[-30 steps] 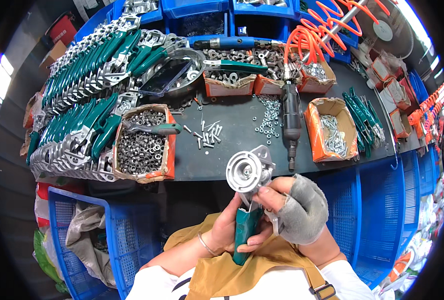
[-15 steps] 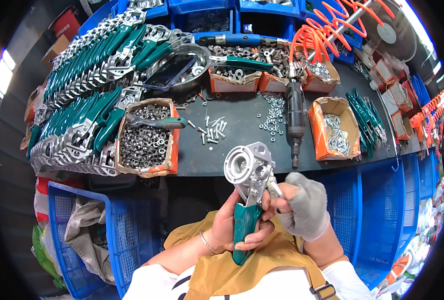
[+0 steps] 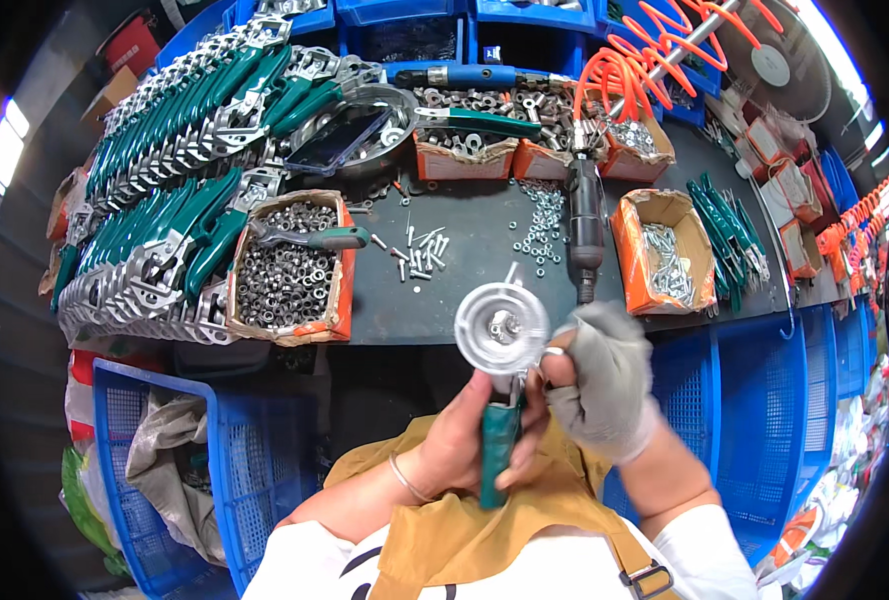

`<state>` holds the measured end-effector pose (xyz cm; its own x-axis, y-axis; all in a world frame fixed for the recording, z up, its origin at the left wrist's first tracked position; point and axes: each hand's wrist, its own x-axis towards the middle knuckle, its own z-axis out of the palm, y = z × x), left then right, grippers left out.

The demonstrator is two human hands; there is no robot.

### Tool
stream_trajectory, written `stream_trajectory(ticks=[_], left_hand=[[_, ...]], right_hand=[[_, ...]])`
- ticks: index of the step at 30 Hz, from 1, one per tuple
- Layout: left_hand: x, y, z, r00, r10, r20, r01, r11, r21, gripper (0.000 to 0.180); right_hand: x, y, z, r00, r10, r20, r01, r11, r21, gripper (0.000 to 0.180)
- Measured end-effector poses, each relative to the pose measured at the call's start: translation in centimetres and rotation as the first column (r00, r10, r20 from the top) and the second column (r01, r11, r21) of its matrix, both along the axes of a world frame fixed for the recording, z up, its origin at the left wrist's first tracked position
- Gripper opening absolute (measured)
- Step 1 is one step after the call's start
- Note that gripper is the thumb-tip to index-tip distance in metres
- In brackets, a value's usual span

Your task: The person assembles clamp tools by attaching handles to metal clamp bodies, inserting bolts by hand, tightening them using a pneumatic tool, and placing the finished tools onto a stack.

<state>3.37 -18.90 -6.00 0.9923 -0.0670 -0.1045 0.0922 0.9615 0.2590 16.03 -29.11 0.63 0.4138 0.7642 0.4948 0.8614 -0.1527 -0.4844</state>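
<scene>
A dark tabletop [image 3: 465,215] spans a workshop, its edges bent by the fisheye. Closest is a tan apron [image 3: 425,550], with a blue crate [image 3: 265,470] to its left. Above the apron, short of the tabletop's near edge, the tool [image 3: 506,362] is held roughly upright, its round metal head uppermost. The left grip [image 3: 460,435] is closed round the green handle [image 3: 501,430]. The gloved right grip [image 3: 600,385] is blurred, fingers curled just beside the head; I cannot tell whether they are clamped on anything.

The tool looks stiff and sturdy, probably top-heavy because of the metal head. The handle's glossy coating could be a little slippery. The best hold seems high on the handle, just under the head, where the weight should balance; the ring's rim would suit a second hold.

Beyond lie a left box [image 3: 343,295] of small dark metal rings, loose pins [image 3: 420,262], a driver [image 3: 587,215] beside scattered nuts [image 3: 540,235], and a right box [image 3: 633,262] of screws. Left of them is a stack [image 3: 155,205] of green-handled pieces; farthest back stand blue bins [image 3: 375,15].
</scene>
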Motion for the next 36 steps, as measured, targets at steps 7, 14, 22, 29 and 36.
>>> stream_trajectory(ticks=[7,14,22,29,36], left_hand=[[1.7,3.4,0.8,0.841,0.48,0.249,-0.541,0.74,0.4,0.056],[3.3,3.2,2.3,0.867,0.496,0.043,-0.478,0.806,0.349,0.049],[2.0,4.6,0.2,0.866,0.455,0.207,-0.301,0.144,0.943,0.038],[2.9,3.0,0.5,0.856,0.348,0.382,-0.319,-0.224,0.921,0.034],[2.4,1.9,0.5,0.882,0.317,0.349,-0.383,0.049,0.922,0.029]], right_hand=[[0.3,0.1,-4.9,0.832,-0.006,-0.554,-0.12,0.974,-0.191,0.033],[13.5,5.8,-8.0,0.71,-0.677,0.195,0.703,0.666,-0.249,0.075],[5.3,-0.1,3.0,0.492,0.723,-0.485,0.11,0.501,0.858,0.072],[0.8,-0.4,4.0,0.816,0.556,-0.158,-0.2,0.528,0.825,0.064],[0.7,-0.1,3.1,0.865,0.484,-0.131,-0.242,0.633,0.735,0.055]])
